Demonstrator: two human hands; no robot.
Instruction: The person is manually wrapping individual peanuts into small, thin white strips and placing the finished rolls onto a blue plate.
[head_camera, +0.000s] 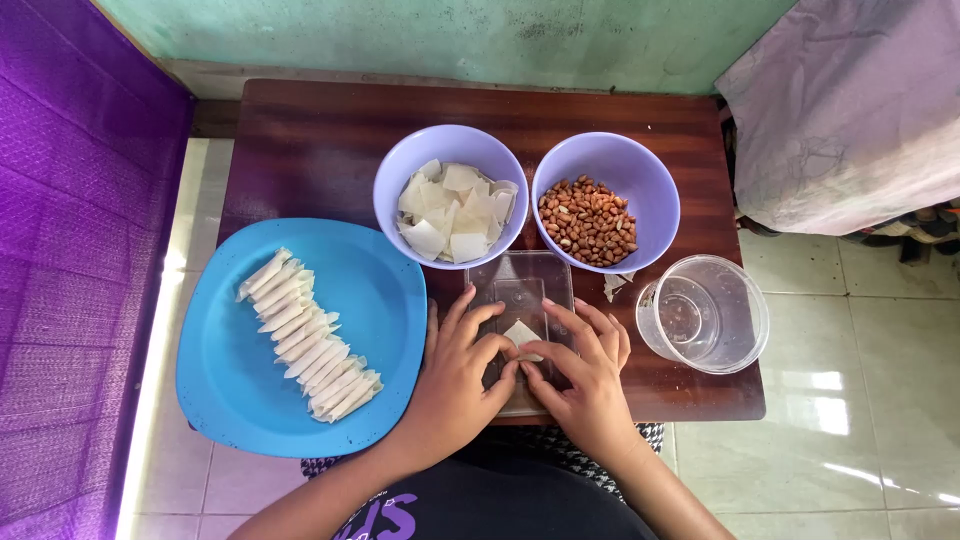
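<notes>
Your left hand (455, 375) and right hand (585, 375) curl low in the middle of the frame, fingertips pinching a small white wrapper (522, 334) on a clear flat lid (518, 300), below two purple bowls.

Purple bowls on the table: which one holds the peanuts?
The right purple bowl, next to the clear plastic container, holds the peanuts. The left purple bowl holds pale square wrappers instead.
</notes>
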